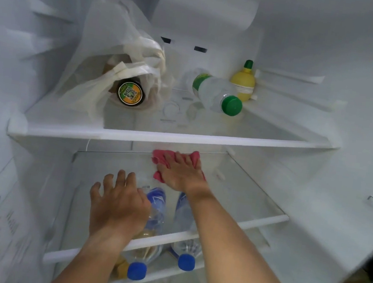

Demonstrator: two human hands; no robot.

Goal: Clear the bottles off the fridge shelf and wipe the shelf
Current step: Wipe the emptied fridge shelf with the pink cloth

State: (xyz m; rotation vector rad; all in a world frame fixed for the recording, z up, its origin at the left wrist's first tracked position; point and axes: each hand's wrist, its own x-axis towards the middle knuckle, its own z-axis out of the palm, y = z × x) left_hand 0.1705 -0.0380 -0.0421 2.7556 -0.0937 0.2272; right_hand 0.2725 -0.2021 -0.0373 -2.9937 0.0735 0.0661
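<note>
Right hand (pixel 181 172): fingers straight, pressing a pink cloth (pixel 159 176) flat on the glass shelf (pixel 245 194)
Left hand (pixel 119 201): fingers spread, palm down on the same shelf, holding nothing
Blue-capped bottles (pixel 155 209): lying on the level below, seen through the glass
Upper shelf (pixel 181 138): green-capped bottle (pixel 217 95) on its side, lemon-shaped bottle (pixel 243 82) upright behind it, plastic bag (pixel 111 56) at left

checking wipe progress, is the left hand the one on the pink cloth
No, the right hand presses flat on the pink cloth, while the left hand rests open on the shelf with no cloth under it.
</note>
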